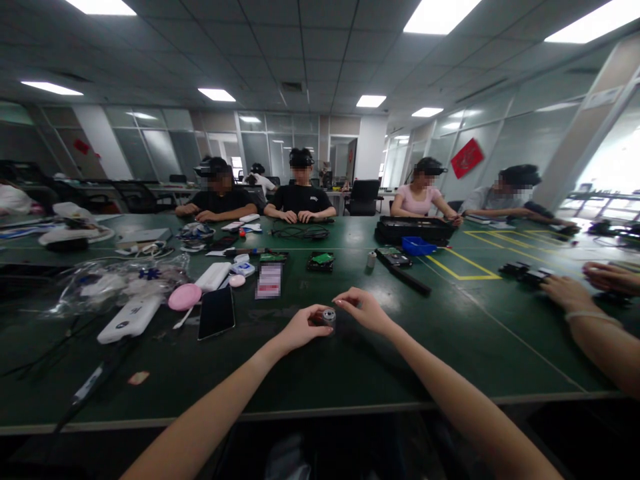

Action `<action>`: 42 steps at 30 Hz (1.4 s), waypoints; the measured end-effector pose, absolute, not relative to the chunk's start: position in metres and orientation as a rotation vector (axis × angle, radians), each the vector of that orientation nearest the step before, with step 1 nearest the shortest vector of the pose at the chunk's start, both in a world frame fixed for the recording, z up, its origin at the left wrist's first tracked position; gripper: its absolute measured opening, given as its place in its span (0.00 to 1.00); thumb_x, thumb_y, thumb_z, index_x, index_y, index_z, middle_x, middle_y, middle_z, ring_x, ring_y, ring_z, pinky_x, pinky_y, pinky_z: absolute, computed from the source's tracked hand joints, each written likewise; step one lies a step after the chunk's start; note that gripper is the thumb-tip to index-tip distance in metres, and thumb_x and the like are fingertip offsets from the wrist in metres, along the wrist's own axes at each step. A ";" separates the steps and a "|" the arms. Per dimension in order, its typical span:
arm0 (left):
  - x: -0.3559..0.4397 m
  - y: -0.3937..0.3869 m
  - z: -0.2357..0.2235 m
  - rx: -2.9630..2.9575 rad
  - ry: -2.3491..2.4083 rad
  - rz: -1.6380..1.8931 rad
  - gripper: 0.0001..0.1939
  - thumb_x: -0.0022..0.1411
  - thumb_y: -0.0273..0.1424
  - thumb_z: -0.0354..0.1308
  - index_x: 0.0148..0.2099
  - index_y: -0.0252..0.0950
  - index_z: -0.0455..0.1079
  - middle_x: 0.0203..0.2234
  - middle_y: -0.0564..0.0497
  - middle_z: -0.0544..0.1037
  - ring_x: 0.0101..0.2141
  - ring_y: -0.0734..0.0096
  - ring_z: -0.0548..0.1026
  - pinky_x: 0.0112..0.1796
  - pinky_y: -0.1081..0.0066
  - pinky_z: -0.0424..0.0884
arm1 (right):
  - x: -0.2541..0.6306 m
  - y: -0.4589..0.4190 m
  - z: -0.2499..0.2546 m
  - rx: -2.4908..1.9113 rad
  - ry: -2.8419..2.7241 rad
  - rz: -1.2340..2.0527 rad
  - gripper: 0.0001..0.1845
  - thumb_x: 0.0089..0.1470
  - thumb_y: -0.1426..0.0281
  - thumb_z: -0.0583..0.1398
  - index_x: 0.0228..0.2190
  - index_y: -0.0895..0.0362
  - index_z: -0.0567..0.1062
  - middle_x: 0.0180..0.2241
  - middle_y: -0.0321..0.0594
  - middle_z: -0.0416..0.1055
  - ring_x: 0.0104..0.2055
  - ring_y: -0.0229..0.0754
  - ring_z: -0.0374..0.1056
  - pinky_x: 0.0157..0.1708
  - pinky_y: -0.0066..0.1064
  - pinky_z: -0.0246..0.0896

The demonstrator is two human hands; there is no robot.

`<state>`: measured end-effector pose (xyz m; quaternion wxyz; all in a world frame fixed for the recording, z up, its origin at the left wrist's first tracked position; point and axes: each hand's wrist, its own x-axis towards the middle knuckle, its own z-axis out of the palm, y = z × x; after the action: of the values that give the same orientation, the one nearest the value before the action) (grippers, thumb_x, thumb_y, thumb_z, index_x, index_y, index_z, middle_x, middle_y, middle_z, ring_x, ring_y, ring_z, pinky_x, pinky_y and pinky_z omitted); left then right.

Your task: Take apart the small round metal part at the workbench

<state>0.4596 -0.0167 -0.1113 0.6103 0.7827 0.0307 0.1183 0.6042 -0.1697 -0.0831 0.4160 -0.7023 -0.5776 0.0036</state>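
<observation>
My left hand (307, 325) is wrapped round a small metal cylinder (329, 321), which stands upright with its round, detailed top facing up. The thumb presses on its near side. Just right of the cylinder's top, my right hand (365, 310) hovers above the table with thumb and forefinger pinched together. Anything between those fingertips is too small to make out. A second metal cylinder (371, 259) stands farther back on the green table (280, 387), beside a dark device with a long black bar (410, 281).
Left lie a black-screened phone (217, 313), a white power bank (131, 319), a pink disc (185, 297) and clear plastic bags (120, 277). Ahead is a green circuit board (320, 261); a blue tray (419, 246) is back right. A co-worker's hand (567, 293) works at right; several people sit opposite.
</observation>
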 end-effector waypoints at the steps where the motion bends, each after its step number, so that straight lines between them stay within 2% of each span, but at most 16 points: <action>1: 0.459 -0.017 -0.111 1.856 0.075 0.290 0.24 0.48 0.28 0.66 0.50 0.34 0.70 0.42 0.45 0.77 0.42 0.62 0.73 0.41 0.67 0.67 | 0.610 -0.172 -0.083 -1.795 -1.488 0.043 0.13 0.57 0.63 0.58 0.37 0.56 0.79 0.29 0.39 0.72 0.29 0.37 0.64 0.30 0.27 0.58; 8: 0.459 -0.017 -0.109 2.026 0.119 0.366 0.25 0.47 0.31 0.68 0.49 0.35 0.72 0.40 0.46 0.79 0.39 0.61 0.75 0.37 0.69 0.66 | 0.632 -0.182 -0.090 -1.929 -1.734 0.392 0.09 0.52 0.64 0.62 0.35 0.51 0.81 0.30 0.36 0.75 0.30 0.38 0.67 0.29 0.25 0.57; 14: 0.459 -0.016 -0.110 2.030 0.153 0.410 0.23 0.45 0.30 0.69 0.47 0.37 0.74 0.39 0.48 0.80 0.40 0.60 0.75 0.38 0.68 0.66 | 0.633 -0.182 -0.091 -1.968 -1.678 0.444 0.19 0.42 0.59 0.67 0.39 0.50 0.80 0.25 0.33 0.71 0.25 0.34 0.63 0.24 0.23 0.54; 16: 0.458 -0.016 -0.109 2.052 0.148 0.422 0.23 0.46 0.31 0.69 0.47 0.37 0.74 0.39 0.48 0.80 0.40 0.61 0.75 0.39 0.68 0.66 | 0.633 -0.181 -0.091 -1.977 -1.678 0.413 0.19 0.41 0.59 0.68 0.37 0.49 0.80 0.25 0.32 0.71 0.25 0.34 0.62 0.24 0.23 0.54; 23: 0.455 -0.017 -0.107 2.076 0.147 0.424 0.23 0.46 0.32 0.68 0.47 0.38 0.74 0.39 0.48 0.80 0.40 0.60 0.76 0.39 0.67 0.66 | 0.630 -0.176 -0.095 -2.008 -1.643 0.303 0.11 0.45 0.60 0.66 0.31 0.50 0.82 0.25 0.34 0.72 0.26 0.35 0.62 0.24 0.24 0.53; 28: 0.455 -0.016 -0.107 2.106 0.154 0.438 0.22 0.46 0.33 0.68 0.46 0.38 0.74 0.38 0.49 0.80 0.38 0.60 0.76 0.38 0.67 0.66 | 0.616 -0.170 -0.087 -1.852 -1.362 0.022 0.11 0.52 0.63 0.61 0.35 0.55 0.80 0.28 0.37 0.71 0.27 0.36 0.63 0.27 0.27 0.57; 36: 0.452 -0.019 -0.105 2.182 0.150 0.501 0.22 0.46 0.34 0.68 0.47 0.39 0.74 0.35 0.50 0.80 0.36 0.60 0.75 0.35 0.69 0.65 | 0.587 -0.165 -0.085 -1.704 -1.433 0.082 0.10 0.55 0.66 0.60 0.37 0.53 0.80 0.29 0.37 0.68 0.30 0.36 0.63 0.30 0.27 0.59; 42: 0.451 -0.019 -0.104 2.205 0.124 0.509 0.23 0.47 0.35 0.68 0.48 0.40 0.74 0.36 0.50 0.80 0.37 0.60 0.75 0.35 0.69 0.65 | 0.586 -0.165 -0.087 -1.715 -1.478 0.064 0.11 0.56 0.64 0.59 0.39 0.52 0.79 0.29 0.37 0.67 0.30 0.37 0.63 0.30 0.28 0.59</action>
<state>0.4510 -0.0191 -0.1042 0.4239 0.8812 0.0495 0.2035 0.5858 -0.1645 -0.0875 0.4243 -0.6857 -0.5909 0.0254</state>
